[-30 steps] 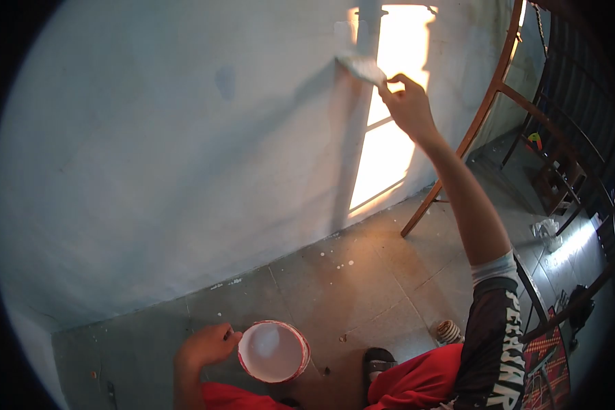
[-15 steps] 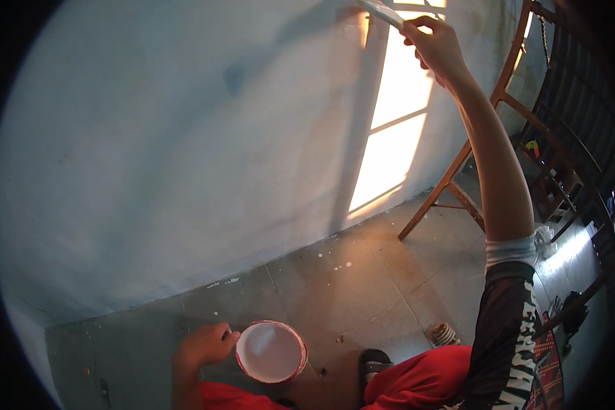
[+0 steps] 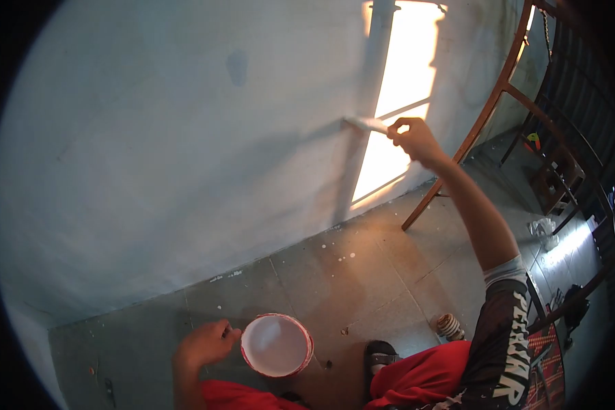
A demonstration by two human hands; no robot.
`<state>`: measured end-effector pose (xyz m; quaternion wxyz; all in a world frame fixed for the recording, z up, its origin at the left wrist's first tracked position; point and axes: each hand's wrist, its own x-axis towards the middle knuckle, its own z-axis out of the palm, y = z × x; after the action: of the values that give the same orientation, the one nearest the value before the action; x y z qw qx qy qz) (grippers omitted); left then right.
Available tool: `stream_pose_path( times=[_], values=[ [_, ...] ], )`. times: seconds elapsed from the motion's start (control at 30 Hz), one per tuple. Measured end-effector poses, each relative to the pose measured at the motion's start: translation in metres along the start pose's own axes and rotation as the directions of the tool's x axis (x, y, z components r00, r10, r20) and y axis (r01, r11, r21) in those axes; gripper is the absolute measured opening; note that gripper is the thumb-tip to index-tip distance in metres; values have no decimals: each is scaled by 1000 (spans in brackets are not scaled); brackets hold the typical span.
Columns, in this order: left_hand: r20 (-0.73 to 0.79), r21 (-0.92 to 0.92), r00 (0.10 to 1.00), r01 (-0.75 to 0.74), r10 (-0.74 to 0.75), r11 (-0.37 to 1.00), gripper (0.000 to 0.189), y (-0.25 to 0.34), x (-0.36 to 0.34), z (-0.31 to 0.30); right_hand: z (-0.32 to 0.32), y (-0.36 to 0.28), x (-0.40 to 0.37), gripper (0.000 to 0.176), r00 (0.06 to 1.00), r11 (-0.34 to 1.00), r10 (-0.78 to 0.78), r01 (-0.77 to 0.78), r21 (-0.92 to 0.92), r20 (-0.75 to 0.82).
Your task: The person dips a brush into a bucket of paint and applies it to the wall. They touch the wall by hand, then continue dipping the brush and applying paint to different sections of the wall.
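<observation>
My right hand (image 3: 417, 142) pinches the handle of a paintbrush (image 3: 367, 124), its arm stretched out toward the wall. The brush's pale head points left and meets the wall (image 3: 205, 157) or hovers just off it, beside the bright sunlit patch. Low in the view, my left hand (image 3: 208, 344) is closed with curled fingers at the left edge of a paint bucket (image 3: 277, 346). The bucket has a red-smeared rim and whitish paint inside. Exactly how the fingers grip it is hidden.
A brown metal frame (image 3: 488, 113) leans at the right, one leg on the tiled floor (image 3: 383, 273). A striped roll-like object (image 3: 449, 326) lies by my right knee. A wooden box (image 3: 557, 181) and a red patterned mat (image 3: 547, 359) are further right. White paint spots dot the floor.
My right hand has come down along the wall with the paintbrush, from the top of the sunlit patch to its lower half. My left hand and the bucket stay nearly in place.
</observation>
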<state>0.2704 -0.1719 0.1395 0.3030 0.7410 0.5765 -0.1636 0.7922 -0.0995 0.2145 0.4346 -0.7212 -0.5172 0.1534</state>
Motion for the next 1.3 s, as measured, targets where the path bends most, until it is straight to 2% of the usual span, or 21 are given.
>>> stream_pose_path(
  times=[0.1, 0.17, 0.3, 0.37, 0.4, 0.43, 0.53, 0.63, 0.7, 0.77, 0.83, 0.87, 0.93, 1.0, 1.07, 1.1, 1.13, 1.17, 1.23, 1.27, 1.3],
  values=[
    [-35, 9, 999, -34, 34, 999, 44, -8, 10, 6, -47, -42, 39, 18, 991, 991, -126, 124, 43, 51],
    [-6, -17, 997, -77, 77, 997, 44, -13, 21, 10, -80, -92, 56, 19, 977, 976, -213, 213, 35, 7],
    [-33, -4, 998, -50, 49, 999, 45, -2, 24, 9, -153, -151, 109, 21, 887, 910, -406, 413, -15, -219],
    [-24, 19, 999, -36, 36, 999, 46, -7, 35, 12, -153, -193, 74, 16, 818, 918, -393, 374, -130, -420],
    [-22, 27, 999, -36, 37, 999, 46, -10, 37, 14, -159, -200, 78, 18, 808, 941, -339, 298, -163, -482],
    [-23, 33, 999, -47, 47, 998, 46, -13, 40, 16, -167, -193, 84, 18, 806, 943, -333, 292, -160, -489],
    [-38, 24, 998, -44, 44, 999, 46, -11, 36, 15, -183, -152, 96, 19, 743, 863, -483, 493, -109, -463],
    [-12, -1, 1000, -18, 18, 1000, 46, -16, 39, 15, -153, -85, 104, 21, 738, 849, -521, 497, -177, -429],
    [21, -7, 1000, -13, 13, 1000, 46, -22, 44, 17, -108, -30, 96, 21, 777, 848, -523, 433, -305, -349],
    [21, -26, 1000, -5, 5, 1000, 46, -21, 46, 20, -87, -16, 57, 25, 927, 947, -294, 250, -202, -234],
    [31, -24, 1000, 4, -4, 1000, 46, -15, 48, 21, -79, 14, 52, 23, 968, 958, -227, 202, -202, -108],
    [40, -18, 999, 14, -14, 1000, 46, -13, 48, 20, -84, 23, 54, 23, 968, 959, -224, 200, -200, -108],
    [-10, 2, 999, -36, 36, 999, 44, -16, 51, 25, -90, 17, 56, 21, 995, 970, -60, 78, -231, 84],
    [-64, 22, 995, -80, 81, 997, 43, -21, 55, 29, -115, -18, 68, 18, 993, 982, -55, 73, -176, 104],
    [-58, -27, 997, -50, 48, 998, 42, -28, 59, 32, -141, -53, 95, 9, 976, 974, -208, 213, -82, 69],
    [-61, -23, 997, -44, 43, 999, 42, -29, 60, 31, -150, -79, 97, 10, 973, 963, -231, 227, -145, -12],
    [-72, 0, 997, -20, 20, 1000, 42, -31, 61, 31, -163, -97, 104, 14, 956, 932, -291, 277, -233, -28],
    [-82, 17, 997, 2, 0, 1000, 42, -30, 61, 33, -177, -112, 106, 20, 952, 927, -307, 298, -228, -5],
    [-50, -14, 998, 21, -22, 1000, 43, -31, 64, 31, -188, -134, 96, 17, 925, 940, -315, 272, -208, -211],
    [-21, -35, 999, 45, -45, 998, 45, -30, 66, 30, -185, -138, 93, 17, 926, 939, -314, 271, -210, -208],
    [-18, -33, 999, 47, -48, 998, 45, -27, 65, 29, -183, -139, 94, 16, 883, 931, -362, 328, -160, -298]
  ],
)
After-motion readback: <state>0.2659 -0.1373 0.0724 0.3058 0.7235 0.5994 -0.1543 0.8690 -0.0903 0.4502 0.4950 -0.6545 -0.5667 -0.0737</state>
